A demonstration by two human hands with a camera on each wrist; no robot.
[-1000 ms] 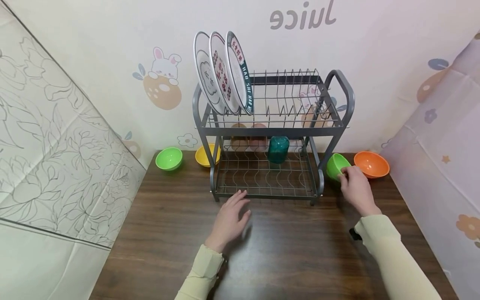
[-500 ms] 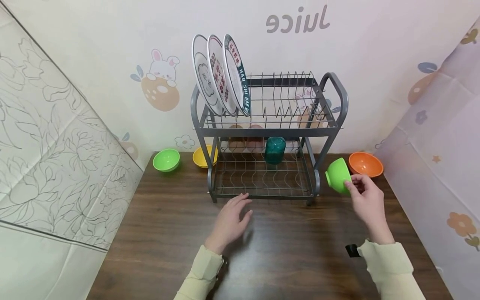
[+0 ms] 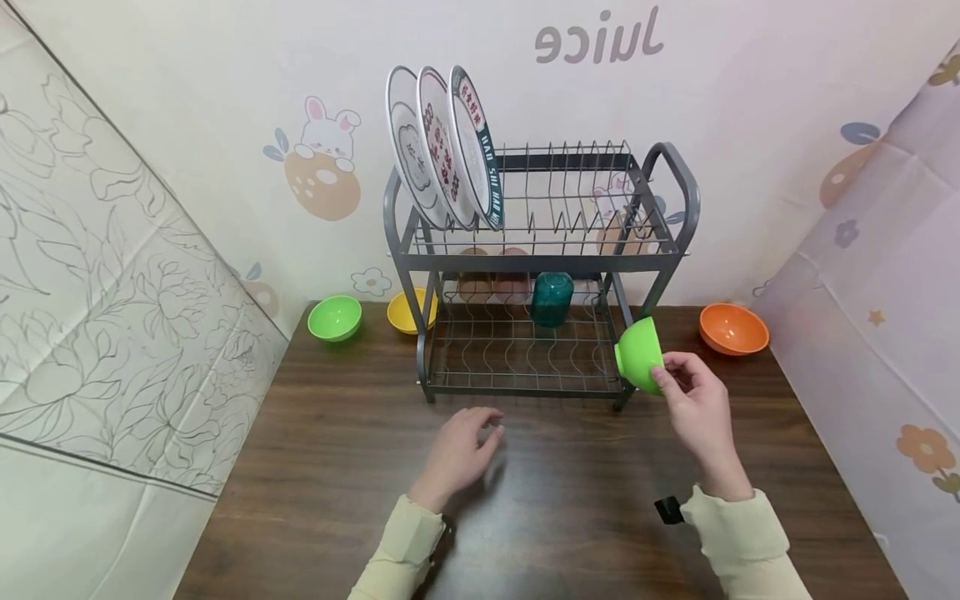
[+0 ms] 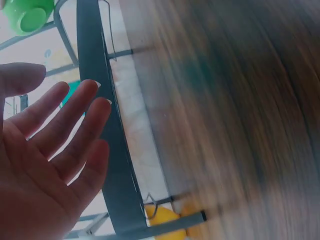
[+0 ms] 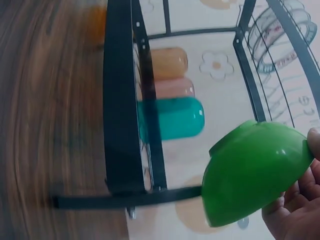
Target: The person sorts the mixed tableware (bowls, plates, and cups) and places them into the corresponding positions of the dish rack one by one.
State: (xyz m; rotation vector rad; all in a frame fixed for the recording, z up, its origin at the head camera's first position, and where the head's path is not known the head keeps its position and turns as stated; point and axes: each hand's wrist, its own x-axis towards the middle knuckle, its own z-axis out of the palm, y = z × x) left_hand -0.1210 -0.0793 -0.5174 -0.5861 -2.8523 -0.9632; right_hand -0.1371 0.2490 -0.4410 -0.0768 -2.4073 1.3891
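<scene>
My right hand [image 3: 697, 408] pinches the rim of a green bowl [image 3: 640, 354], thumb on one side and fingers on the other. The bowl is tilted on its side, its base toward the rack, in front of the right legs of a dark two-tier dish rack [image 3: 525, 390]. In the right wrist view the green bowl [image 5: 257, 172] fills the lower right. My left hand [image 3: 459, 454] is held over the table before the rack, holding nothing. Its fingers are loosely bent in the left wrist view, where the palm [image 4: 35, 175] shows.
Three plates [image 3: 442, 150] stand upright at the upper tier's left. A teal cup [image 3: 552, 300] and two paler cups [image 3: 493, 279] sit on the lower tier. Another green bowl [image 3: 335, 318] and a yellow bowl [image 3: 408, 311] stand left of the rack; an orange bowl [image 3: 733, 328] is at right.
My right hand has lifted the green bowl from beside the orange bowl and carried it left to the rack's right front. My left hand has drawn back slightly, its fingers bending more.
</scene>
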